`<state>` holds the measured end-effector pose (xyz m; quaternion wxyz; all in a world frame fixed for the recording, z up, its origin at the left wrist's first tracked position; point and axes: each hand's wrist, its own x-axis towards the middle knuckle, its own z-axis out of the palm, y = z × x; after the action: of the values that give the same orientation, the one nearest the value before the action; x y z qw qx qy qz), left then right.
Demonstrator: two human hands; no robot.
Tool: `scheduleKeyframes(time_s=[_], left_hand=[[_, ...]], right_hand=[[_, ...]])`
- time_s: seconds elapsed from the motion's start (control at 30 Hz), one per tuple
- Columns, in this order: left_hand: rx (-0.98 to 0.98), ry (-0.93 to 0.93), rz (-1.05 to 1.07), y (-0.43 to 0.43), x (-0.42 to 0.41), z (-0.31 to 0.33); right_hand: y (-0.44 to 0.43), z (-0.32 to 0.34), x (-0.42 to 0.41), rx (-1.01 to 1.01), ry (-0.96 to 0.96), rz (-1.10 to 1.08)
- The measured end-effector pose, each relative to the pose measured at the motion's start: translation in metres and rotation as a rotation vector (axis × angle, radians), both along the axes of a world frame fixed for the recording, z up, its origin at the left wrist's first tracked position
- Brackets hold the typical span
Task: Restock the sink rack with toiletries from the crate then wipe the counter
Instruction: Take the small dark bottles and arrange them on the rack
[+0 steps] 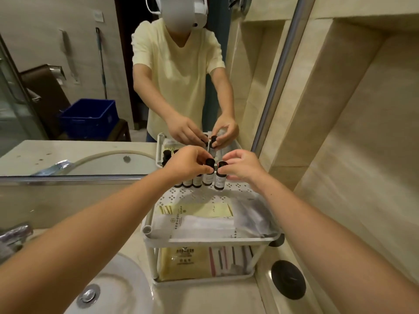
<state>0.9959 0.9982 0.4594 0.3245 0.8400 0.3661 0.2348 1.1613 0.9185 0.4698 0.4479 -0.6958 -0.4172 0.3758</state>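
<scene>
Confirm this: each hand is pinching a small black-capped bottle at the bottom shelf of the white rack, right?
Wrong shelf. In the head view, the left hand pinches one black-capped bottle and the right hand a second bottle, both at the top shelf of the white rack, not the bottom one.

- Big mirror fills the back wall, and there's its chrome frame strip running slantwise up the right edge.
- Low left, a white sink basin, chrome drain plug sitting in its bottom.
- Chrome faucet pokes in from the left edge, above the basin.
- Down right, a black round disc lies flat.
- Reflected: a mop handle upright against the tiled wall.
</scene>
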Motion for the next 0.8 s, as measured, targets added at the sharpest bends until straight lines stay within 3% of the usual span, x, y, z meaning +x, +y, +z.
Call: scheduleKeyframes(time_s=[0.33,0.8], left_hand=[[0.365,0.245,0.044,0.008,0.008,-0.015],[0.509,0.293,0.123,0.005,0.012,-0.018]], right_hand=[[0.02,-0.022,0.01,0.032,-0.045,0.03],[0.022,-0.031,0.006,0.158,-0.09,0.029]])
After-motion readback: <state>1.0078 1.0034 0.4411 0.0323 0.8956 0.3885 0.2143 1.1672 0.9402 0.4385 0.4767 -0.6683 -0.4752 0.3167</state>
